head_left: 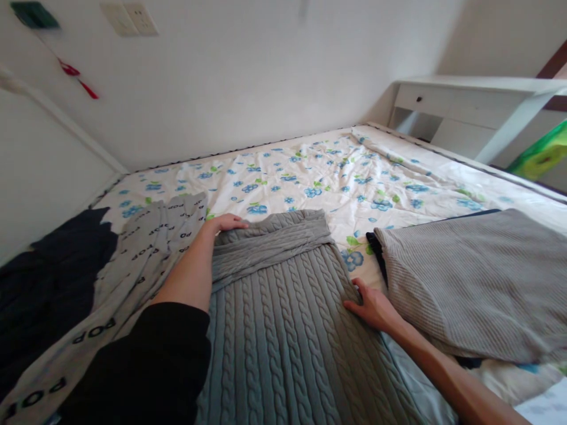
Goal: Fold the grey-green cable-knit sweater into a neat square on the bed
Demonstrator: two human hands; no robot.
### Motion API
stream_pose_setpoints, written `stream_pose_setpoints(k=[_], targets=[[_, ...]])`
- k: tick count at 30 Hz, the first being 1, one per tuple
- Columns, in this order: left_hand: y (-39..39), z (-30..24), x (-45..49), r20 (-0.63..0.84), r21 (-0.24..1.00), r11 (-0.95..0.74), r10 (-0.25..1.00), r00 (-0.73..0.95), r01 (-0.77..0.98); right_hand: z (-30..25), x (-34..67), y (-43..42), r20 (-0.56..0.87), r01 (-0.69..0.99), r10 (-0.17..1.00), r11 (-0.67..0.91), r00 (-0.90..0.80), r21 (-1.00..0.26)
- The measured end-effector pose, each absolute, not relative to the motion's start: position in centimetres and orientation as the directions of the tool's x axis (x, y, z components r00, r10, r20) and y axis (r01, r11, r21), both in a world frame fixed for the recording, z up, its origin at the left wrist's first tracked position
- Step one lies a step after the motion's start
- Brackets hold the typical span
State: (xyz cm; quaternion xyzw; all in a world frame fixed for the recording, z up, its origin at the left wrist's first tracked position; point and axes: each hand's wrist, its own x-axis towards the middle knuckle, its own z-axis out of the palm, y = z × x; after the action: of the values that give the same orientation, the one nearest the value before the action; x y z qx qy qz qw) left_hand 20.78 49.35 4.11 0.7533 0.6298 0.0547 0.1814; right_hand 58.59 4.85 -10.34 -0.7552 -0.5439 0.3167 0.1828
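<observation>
A grey cable-knit sweater (283, 319) lies spread before me on the bed, its far part folded over into a band across the top. At the upper left corner of that band, my left hand (228, 223) is closed on the knit; its thumb is mostly hidden. My right hand (371, 304) touches the sweater's right edge. Its thumb rests on the knit and stands apart from the index finger, while the other fingers are partly hidden.
Left of the sweater lie a grey garment with "POP" lettering (150, 242) and a dark garment (57, 265). A folded ribbed grey-beige garment (478, 283) lies right, over something dark. The floral sheet (287, 171) reaches the wall; a white desk (469, 100) stands back right.
</observation>
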Motion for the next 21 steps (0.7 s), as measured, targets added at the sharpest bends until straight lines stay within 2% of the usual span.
stream_pose_setpoints(k=[1, 5, 7, 13, 17, 19, 21], targets=[[49.4, 4.2, 21.1, -0.116, 0.310, -0.129, 0.978, 0.172, 0.942, -10.3, 58.6, 4.8, -0.282, 0.704, 0.936, -0.347, 0.213, -0.620], [48.1, 3.6, 21.9, 0.249, 0.256, -0.098, 0.968, 0.033, 0.962, -10.4, 58.5, 4.9, -0.279, 0.691, 0.929, -0.367, 0.242, -0.623], [46.5, 2.8, 21.7, 0.322, 0.245, -0.093, 0.947, 0.009, 0.965, -10.4, 58.6, 4.9, -0.278, 0.693, 0.929, -0.367, 0.243, -0.621], [38.2, -0.1, 18.0, 0.269, 0.292, -0.059, 0.963, -0.022, 0.955, -10.7, 59.2, 5.4, -0.273, 0.671, 0.937, -0.347, 0.217, -0.655], [28.8, -2.3, 13.3, 0.225, 0.410, 0.021, 0.966, -0.124, 0.912, -10.6, 59.7, 5.7, -0.288, 0.620, 0.932, -0.362, 0.220, -0.697], [22.7, -3.3, 10.4, 0.113, 0.514, 0.104, 0.976, -0.188, 0.851, -10.4, 59.9, 5.6, -0.333, 0.566, 0.926, -0.374, 0.180, -0.735], [16.0, -4.0, 7.6, -0.071, 0.596, 0.236, 0.968, -0.242, 0.767, -10.0, 60.1, 5.3, -0.425, 0.496, 0.900, -0.412, 0.092, -0.764]])
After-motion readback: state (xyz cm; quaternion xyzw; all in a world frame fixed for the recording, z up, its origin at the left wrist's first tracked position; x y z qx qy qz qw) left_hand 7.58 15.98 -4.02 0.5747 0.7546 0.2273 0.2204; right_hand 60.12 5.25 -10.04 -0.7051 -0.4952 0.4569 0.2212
